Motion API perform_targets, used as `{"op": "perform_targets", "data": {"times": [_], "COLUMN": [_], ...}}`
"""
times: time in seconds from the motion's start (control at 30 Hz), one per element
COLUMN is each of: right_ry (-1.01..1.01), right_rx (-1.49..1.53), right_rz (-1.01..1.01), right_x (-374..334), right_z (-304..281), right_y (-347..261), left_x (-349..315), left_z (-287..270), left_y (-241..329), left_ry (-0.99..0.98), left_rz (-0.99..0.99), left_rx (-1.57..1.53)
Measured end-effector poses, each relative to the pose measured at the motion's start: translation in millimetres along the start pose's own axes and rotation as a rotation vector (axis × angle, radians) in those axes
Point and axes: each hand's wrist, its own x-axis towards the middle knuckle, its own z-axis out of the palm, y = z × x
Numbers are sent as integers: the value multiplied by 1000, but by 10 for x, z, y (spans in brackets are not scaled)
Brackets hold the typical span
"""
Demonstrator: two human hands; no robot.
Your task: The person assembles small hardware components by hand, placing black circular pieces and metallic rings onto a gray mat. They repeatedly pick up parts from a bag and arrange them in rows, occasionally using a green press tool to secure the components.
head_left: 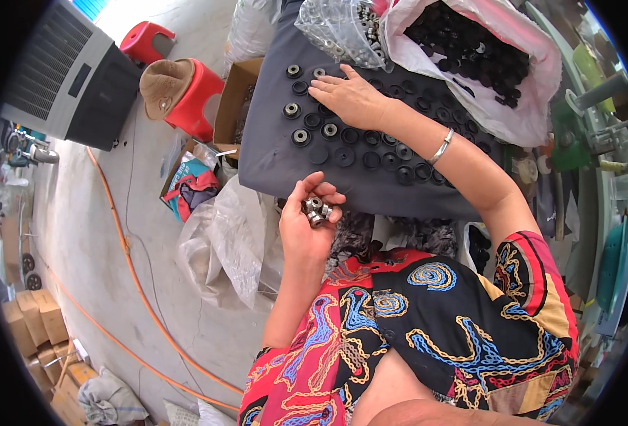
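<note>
My left hand (307, 224) is cupped palm up in front of the table's near edge, its fingers curled round several small metal ball bearings (317, 210). My right hand (353, 96) reaches over the table, palm down, with its fingers stretched out and apart above the rows of black round wheel-like parts (344, 157). Just beyond its fingertips, a bearing sits in one black part (319, 73). Several parts at the left of the rows also have a shiny bearing in the middle, such as this one (300, 137). What lies under the right palm is hidden.
A clear plastic bag of bearings (339, 30) and a white sack of black parts (534, 64) lie on the far side of the grey-covered table (271, 160). Leftward stand a cardboard box (230, 106), red stools (199, 99) and an air cooler (65, 71). An orange hose (126, 245) crosses the floor.
</note>
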Motion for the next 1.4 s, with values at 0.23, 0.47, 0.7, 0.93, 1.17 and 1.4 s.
{"op": "perform_targets", "data": {"times": [0.23,0.47,0.7,0.93,1.17,1.4], "right_ry": [-45,94,52,9,313,134], "right_rx": [-155,-110,458,591,719,721], "right_rz": [-58,-47,-244,-242,-37,40], "right_x": [-13,-44,-387,-787,-823,-877], "right_z": [27,20,-570,-476,-401,-472], "right_y": [-64,-72,-760,-1007,-952,-893], "left_x": [-18,-14,-107,-112,-74,-40], "left_z": [-29,74,250,178,116,37], "left_y": [36,36,-31,-196,-186,-221], "left_ry": [15,-3,168,160,-39,-22], "left_rz": [7,5,48,-12,-14,39], "left_rx": [-19,-13,42,219,254,489]}}
